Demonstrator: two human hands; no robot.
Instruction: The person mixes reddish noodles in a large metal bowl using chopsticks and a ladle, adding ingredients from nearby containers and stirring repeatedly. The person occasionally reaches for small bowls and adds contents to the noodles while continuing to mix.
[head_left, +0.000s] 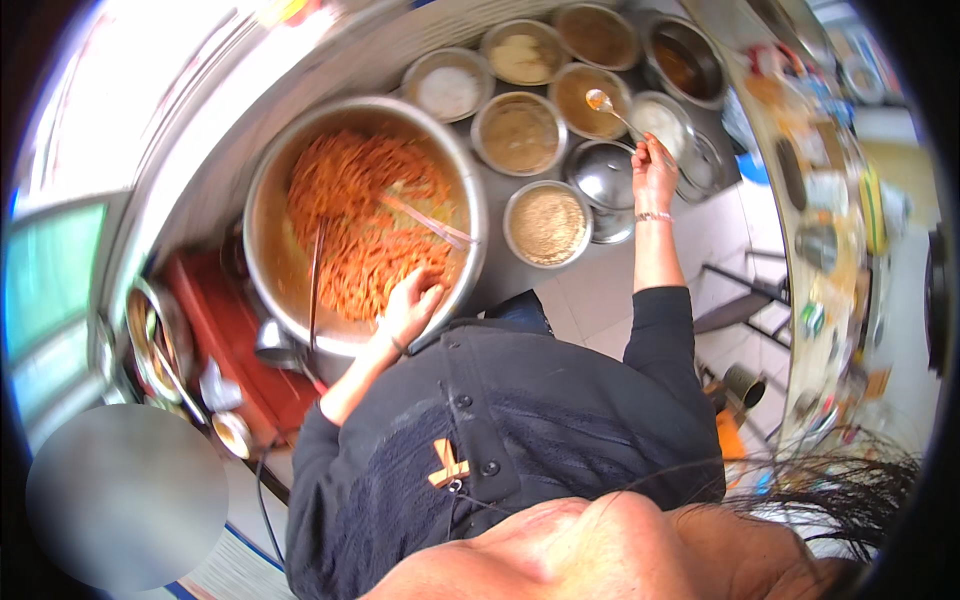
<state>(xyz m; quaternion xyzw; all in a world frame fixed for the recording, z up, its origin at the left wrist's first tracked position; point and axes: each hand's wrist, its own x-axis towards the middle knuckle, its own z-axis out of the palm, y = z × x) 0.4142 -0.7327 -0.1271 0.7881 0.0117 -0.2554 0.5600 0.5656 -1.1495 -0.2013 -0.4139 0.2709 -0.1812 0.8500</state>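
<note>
A large steel basin (480, 225) holds orange-red shredded food (367, 262), possibly carrot, with dark chopsticks (317, 277) and pinkish tongs or sticks (424, 219) lying in it. My left hand (411, 301) is at the basin's near right edge, over the shreds, its fingers bent; whether they touch the food is unclear. My right hand (655, 174) grips a metal spoon (600, 101) by its handle. The spoon's bowl, with a little orange-brown matter in it, is above a steel bowl of brown powder (581, 81). Beside that stands a bowl of white matter (656, 127).
Several more steel bowls of powders, one of tan granules (547, 225), stand right of the basin. Steel lids (602, 172) lie near them. A dark pot (686, 60) stands at the back. A red box or surface (225, 330) and a ladle (277, 345) are at left.
</note>
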